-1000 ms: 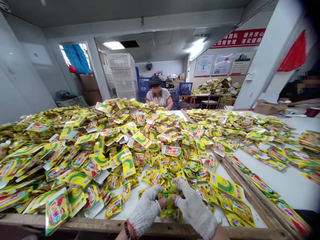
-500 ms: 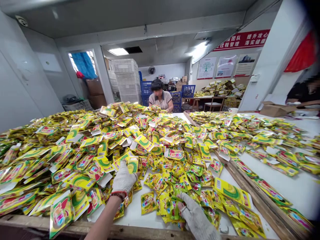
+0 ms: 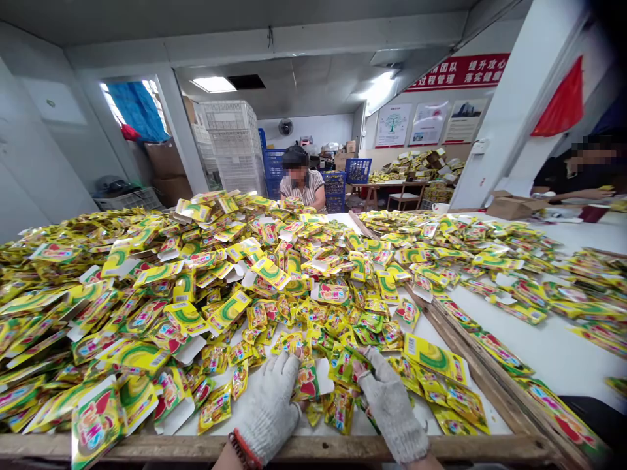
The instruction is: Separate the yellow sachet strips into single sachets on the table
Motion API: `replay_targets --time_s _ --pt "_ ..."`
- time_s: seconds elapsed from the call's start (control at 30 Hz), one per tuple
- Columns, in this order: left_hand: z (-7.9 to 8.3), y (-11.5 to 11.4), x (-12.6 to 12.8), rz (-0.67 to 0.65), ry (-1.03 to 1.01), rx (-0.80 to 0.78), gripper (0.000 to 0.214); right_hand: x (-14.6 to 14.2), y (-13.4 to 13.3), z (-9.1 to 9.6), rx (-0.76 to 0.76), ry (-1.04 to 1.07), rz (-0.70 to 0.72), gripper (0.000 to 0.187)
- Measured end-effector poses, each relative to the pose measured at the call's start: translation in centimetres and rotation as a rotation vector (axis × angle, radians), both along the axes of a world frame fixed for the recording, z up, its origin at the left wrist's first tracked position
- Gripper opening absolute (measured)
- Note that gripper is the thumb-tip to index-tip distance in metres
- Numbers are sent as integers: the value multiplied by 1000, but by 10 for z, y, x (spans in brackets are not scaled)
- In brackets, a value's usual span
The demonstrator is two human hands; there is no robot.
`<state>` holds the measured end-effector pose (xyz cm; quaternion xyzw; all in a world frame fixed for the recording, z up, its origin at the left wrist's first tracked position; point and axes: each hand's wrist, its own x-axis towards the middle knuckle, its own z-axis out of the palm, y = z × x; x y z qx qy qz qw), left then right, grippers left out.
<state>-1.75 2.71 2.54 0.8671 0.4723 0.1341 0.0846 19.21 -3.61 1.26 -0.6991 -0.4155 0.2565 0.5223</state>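
Observation:
My left hand [image 3: 274,401], in a white knitted glove with bare fingertips, is closed around a small yellow carton [image 3: 307,382] with a watermelon print. The carton's open end and white flap face right. My right hand [image 3: 394,405], gloved likewise, pinches small shiny candy sachets [image 3: 347,365] just right of that opening; how many is hidden by the fingers. Loose sachets [image 3: 339,408] lie beneath and between both hands on the white tabletop. Right of my right hand lies another yellow carton [image 3: 435,358] with a green curved print, on top of more sachets.
A large heap of yellow cartons [image 3: 142,320] covers the left and middle. A wooden strip [image 3: 455,339] divides the table, with more cartons [image 3: 509,300] beyond it. A wooden edge [image 3: 343,447] runs along the front. One person [image 3: 304,183] sits opposite, another [image 3: 578,173] at far right.
My left hand has moved right and nearer, from the heap to beside my right hand, bringing a carton. My right hand has shifted slightly up with sachets. The view has turned a little.

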Motion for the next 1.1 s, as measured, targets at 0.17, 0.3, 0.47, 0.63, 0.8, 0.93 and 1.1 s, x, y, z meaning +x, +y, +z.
replay_targets --time_s 0.17,0.3,0.47,0.63,0.8,0.93,1.1 --pt "13 -5 1 -16 -75 -35 50 -5 6 13 -15 -126 133 35" --pt "18 -10 1 -79 -103 -35 57 2 4 28 -109 -209 410 21" --pt "6 -10 4 -206 -116 -4 58 -5 2 36 -87 -412 338 17" --pt "-11 -9 0 -137 -187 10 56 -17 -2 29 -62 -475 356 26" --pt "-17 -18 5 -155 -256 88 61 -13 -1 36 -224 -574 398 26" --pt "-17 -22 12 -151 -302 114 62 -10 -2 45 -220 -537 377 19" --pt "-14 -23 15 -176 -309 42 57 -11 -1 49 -207 -370 269 11"
